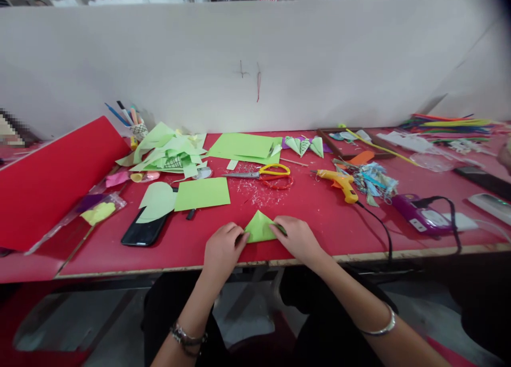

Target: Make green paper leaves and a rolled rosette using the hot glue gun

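Observation:
A small piece of green paper (260, 227), folded into a triangle with its point away from me, lies near the front edge of the red table. My left hand (224, 245) pinches its left corner between thumb and fingers. On the other side, my right hand (298, 239) grips the right corner, fingers closed on it. Just beyond the paper are scissors (259, 174) with yellow and red handles, among white scraps. A flat green sheet (203, 193) lies to the left, beside a rounded green cut-out (156, 201) resting on a black phone (144, 230).
A yellow glue gun (339, 183) with a black cord lies right, near a purple device (425, 214). Green paper scraps (171, 150) heap up at back left, by a pen cup (138, 129). Rolled paper cones (316, 146) stand before the white partition (199, 64). A red board (59, 181) leans left.

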Tool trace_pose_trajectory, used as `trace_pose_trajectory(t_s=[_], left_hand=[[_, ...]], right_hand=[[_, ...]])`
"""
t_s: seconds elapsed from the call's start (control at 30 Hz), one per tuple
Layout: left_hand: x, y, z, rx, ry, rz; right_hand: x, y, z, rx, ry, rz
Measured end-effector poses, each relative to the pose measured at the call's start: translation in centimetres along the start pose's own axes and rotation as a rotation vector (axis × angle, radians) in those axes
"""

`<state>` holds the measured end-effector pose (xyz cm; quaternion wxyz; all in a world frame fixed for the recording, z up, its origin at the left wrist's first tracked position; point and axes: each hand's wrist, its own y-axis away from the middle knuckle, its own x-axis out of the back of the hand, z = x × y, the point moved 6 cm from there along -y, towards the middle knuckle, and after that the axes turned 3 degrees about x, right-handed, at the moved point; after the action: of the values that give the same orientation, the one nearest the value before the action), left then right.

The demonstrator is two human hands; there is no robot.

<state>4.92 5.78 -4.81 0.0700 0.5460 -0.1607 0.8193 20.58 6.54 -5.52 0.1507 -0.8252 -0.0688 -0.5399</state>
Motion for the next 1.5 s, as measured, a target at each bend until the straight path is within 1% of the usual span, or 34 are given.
trace_pose_trajectory(t_s=[0.17,0.37,0.5,0.6,0.7,0.77,0.93,1.0,1.13,1.23,1.27,1.33,1.4,1.43,1.5], left_hand=[[-0.4,-0.4,-0.3,0.08,-0.087,-0.013],[-0.6,-0.9,-0.3,0.121,-0.109,-0.104],[-0.7,-1.3,-0.2,0.124,-0.139,-0.128],[-0.7,-1.2,-0.9,0.099,-0.116,-0.12],[-0.5,-1.0,-1.7,-0.031,-0.038,-0.131],[-0.2,-1.0,-2.0,-0.151,-0.012,-0.181],[0.3,-2.1,-2.1,-0.433,-0.02,-0.423],[0.5,-2.9,-2.1,-0.508,-0.016,-0.489],[0.7,-4.3,-2.2,-0.603,-0.004,-0.54],[0.6,-4.8,-2.3,-0.627,-0.02,-0.582],[0.4,-4.8,-2.4,-0.628,-0.034,-0.6],[0.1,-4.9,-2.5,-0.628,-0.063,-0.639],[-0.1,-4.9,-2.6,-0.634,-0.089,-0.673],[-0.2,-4.9,-2.7,-0.637,-0.098,-0.682],[-0.2,-4.9,-2.7,-0.639,-0.108,-0.685]], right_hand=[[-0.1,0.1,0.4,-0.087,0.104,0.031],[-0.2,-0.2,0.3,-0.131,0.159,0.0],[-0.3,-0.4,0.2,-0.166,0.205,-0.028],[-0.4,-0.5,0.2,-0.165,0.234,-0.038],[-0.5,-0.5,0.1,-0.148,0.252,-0.028],[-0.6,-0.5,0.0,-0.139,0.267,-0.025],[-0.5,-0.5,0.0,-0.123,0.274,-0.039],[-0.5,-0.6,0.0,-0.11,0.269,-0.059],[-0.4,-0.6,0.1,-0.09,0.278,-0.072],[0.1,-0.5,-0.6,-0.012,0.329,0.019],[0.3,-0.4,-1.3,0.049,0.35,0.06],[0.2,0.2,-3.0,0.227,0.36,0.105],[-0.5,1.0,-5.1,0.418,0.312,0.071],[-0.9,1.4,-6.0,0.48,0.277,0.038],[-1.5,2.1,-7.1,0.506,0.224,-0.006]])
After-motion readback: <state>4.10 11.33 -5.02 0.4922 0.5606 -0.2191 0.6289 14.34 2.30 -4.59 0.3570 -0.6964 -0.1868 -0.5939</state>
